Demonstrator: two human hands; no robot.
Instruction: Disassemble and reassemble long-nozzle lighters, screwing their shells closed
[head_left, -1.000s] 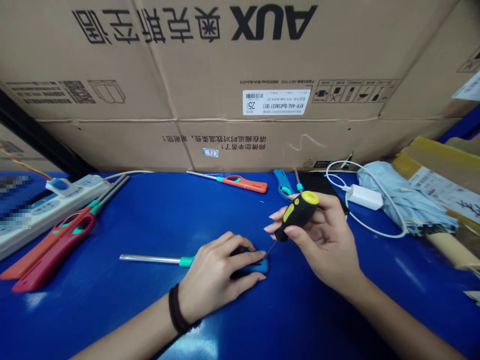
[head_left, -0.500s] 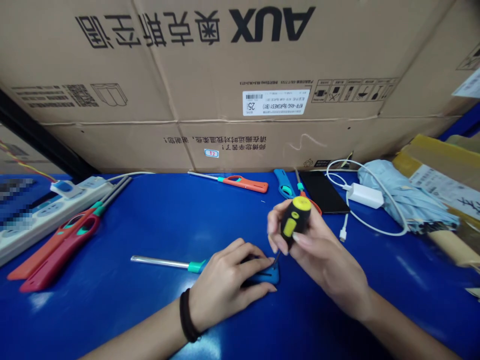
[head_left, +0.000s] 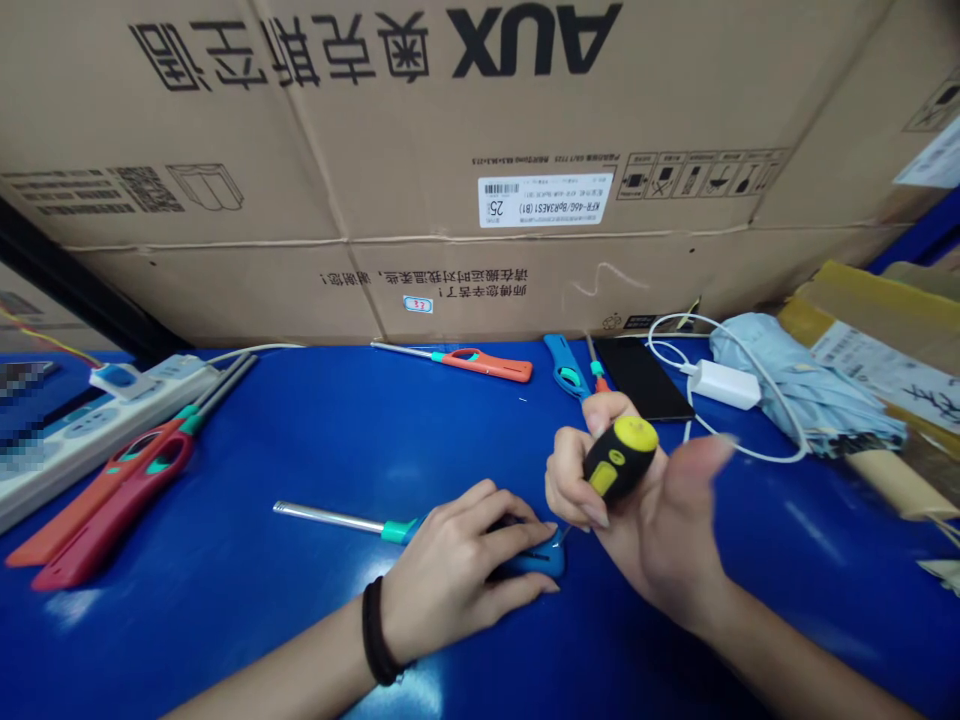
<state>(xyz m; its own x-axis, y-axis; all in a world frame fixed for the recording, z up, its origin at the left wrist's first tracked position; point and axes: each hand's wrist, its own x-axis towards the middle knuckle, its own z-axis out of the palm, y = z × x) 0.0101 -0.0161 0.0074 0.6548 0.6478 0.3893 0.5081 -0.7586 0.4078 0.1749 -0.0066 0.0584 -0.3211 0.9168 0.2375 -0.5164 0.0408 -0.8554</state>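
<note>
Since half a second ago the screwdriver (head_left: 619, 458) has been tipped from near upright to lean towards 2 o'clock, and the thumb has been lifted off it, now blurred. The right hand (head_left: 652, 520) is kept curled, with the fingers wrapped round the black-and-yellow handle; the tip is set against the 3 o'clock end of the blue lighter (head_left: 546, 560). That lighter is pinned flat to the blue table (head_left: 315, 430) by the left hand (head_left: 457, 570), whose fingers are loosely bent over its handle, while its metal tube is left pointing to 9 o'clock.

Six lighters can be counted:
- the one being held
- a red pair (head_left: 112, 495) at 9 o'clock
- an orange one (head_left: 484, 364) at 12 o'clock
- a second blue one (head_left: 564, 364) beside it
- one mostly hidden behind the right hand

One phone (head_left: 641, 380), one white charger (head_left: 724, 385) and one folded umbrella (head_left: 810, 390) are seen at 2 o'clock. One power strip (head_left: 90, 425) is seen at 9 o'clock, and one cardboard box (head_left: 450, 140) behind.
</note>
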